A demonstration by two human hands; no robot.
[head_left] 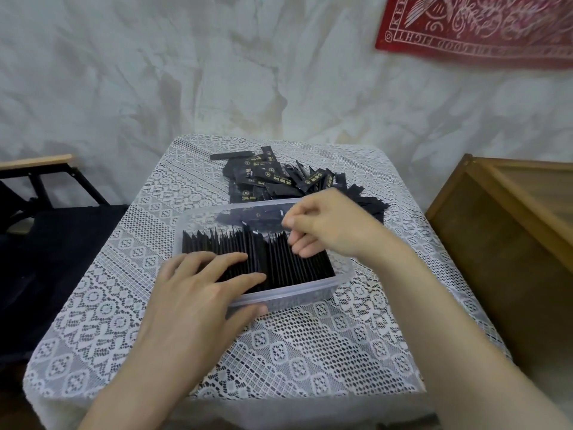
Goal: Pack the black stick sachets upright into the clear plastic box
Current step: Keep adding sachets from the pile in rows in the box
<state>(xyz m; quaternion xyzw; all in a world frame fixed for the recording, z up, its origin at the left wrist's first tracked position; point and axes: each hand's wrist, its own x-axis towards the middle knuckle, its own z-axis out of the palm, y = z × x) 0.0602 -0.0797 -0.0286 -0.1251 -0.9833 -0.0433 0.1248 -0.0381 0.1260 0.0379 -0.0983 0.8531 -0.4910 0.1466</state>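
"Head view, nearest first: what are the hands doing?"

"The left hand (198, 293) lies flat with straight fingers on the tops of the upright sachets (294, 262), thumb against the near wall of the clear plastic box (310, 288). The right hand (325, 228) is curled over the far right end of the row. Whether it pinches a sachet, I cannot tell."

"And the box?"

"It sits mid-desk (279, 352) on the lace cloth. One dense row stands upright along its near side, spanning the full width. One sachet pokes up higher than its neighbours. The strip along the far wall looks mostly unfilled."

"So what's left?"

"Plenty, I'd judge. A loose pile (279, 178) of black sachets lies on the desk just behind the box, still to be packed. Roughly halfway, by my guess."
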